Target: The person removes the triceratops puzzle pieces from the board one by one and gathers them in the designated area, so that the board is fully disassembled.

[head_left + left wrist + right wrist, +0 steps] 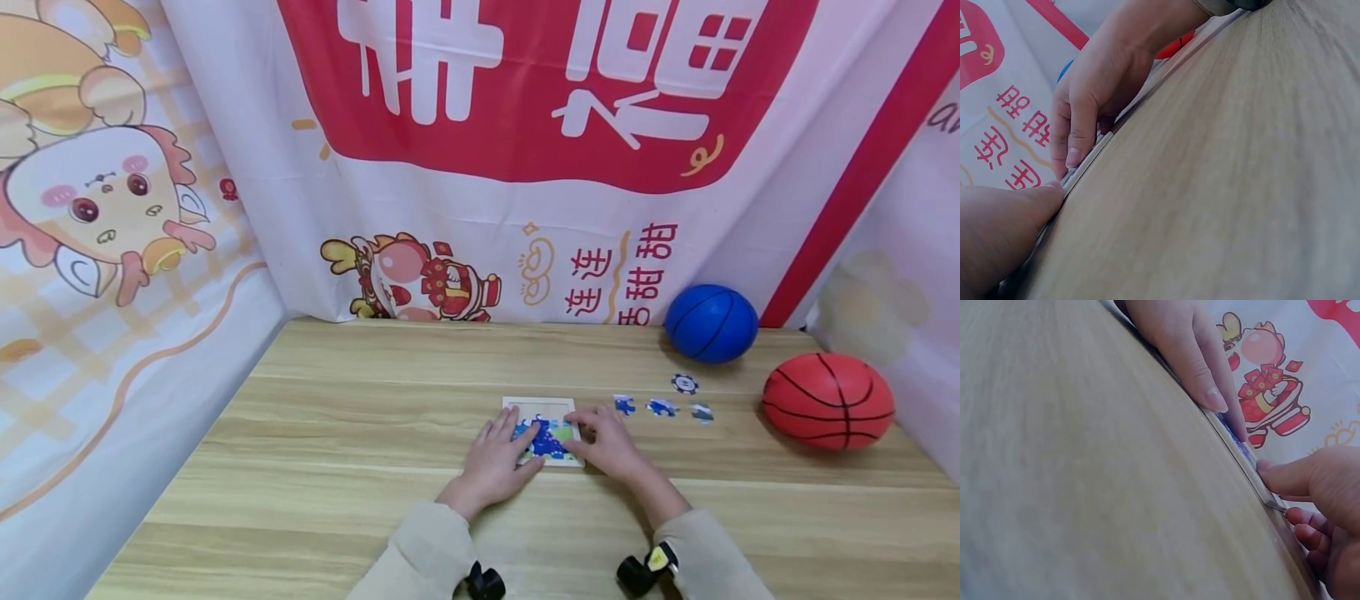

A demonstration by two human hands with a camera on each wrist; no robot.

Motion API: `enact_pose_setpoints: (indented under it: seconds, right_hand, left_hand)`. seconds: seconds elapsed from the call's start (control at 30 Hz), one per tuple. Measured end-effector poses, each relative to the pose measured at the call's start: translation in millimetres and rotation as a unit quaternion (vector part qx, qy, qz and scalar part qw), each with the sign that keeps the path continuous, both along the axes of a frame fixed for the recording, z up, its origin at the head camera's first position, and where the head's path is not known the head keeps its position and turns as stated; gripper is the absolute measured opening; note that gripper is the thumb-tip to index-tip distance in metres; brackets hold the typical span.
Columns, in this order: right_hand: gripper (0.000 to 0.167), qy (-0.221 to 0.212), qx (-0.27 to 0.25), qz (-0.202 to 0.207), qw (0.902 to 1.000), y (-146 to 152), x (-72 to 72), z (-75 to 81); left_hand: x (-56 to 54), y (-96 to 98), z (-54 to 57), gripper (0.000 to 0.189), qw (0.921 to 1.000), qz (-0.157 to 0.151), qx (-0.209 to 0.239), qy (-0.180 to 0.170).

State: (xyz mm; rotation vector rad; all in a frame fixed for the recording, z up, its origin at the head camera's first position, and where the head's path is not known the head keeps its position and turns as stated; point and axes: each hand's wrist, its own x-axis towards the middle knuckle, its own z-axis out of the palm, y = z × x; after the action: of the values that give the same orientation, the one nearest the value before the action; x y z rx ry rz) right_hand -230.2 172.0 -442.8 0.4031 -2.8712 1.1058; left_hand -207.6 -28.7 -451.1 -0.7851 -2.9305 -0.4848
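A small jigsaw puzzle in a pale wooden frame (538,403) lies on the table, its blue and green pieces (546,437) partly filling it. My left hand (491,462) rests over its left side, fingers stretched out and fingertips touching the pieces. At the right side, my right hand (611,446) pinches a greenish puzzle piece (562,433) between thumb and forefinger. The right wrist view shows that thumb (1288,477) on the board, with other fingers curled beside the frame corner. The fingers partly hide the pieces.
Loose puzzle pieces (662,407) lie right of the frame, below a round chip (685,383). A blue ball (711,323) sits at the back right and a red ball (828,401) near the right edge. Printed cloth (450,200) hangs behind the wooden table (300,467).
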Motion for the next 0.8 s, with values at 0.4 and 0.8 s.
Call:
enact_pose_setpoints:
  seconds: [0.4,0.8]
  right_hand:
    - [0.027,0.021,-0.013,-0.025,0.9994,-7.2,-1.9,-3.0]
    - [0.029,-0.009,-0.083,-0.028,0.9961,-9.0,-1.0,-4.3]
  left_hand:
    - [1.1,0.1,0.4,0.054,1.0,0.006,0.004,-0.002]
    - [0.7,0.0,0.4,0.054,1.0,0.006,0.004,-0.005]
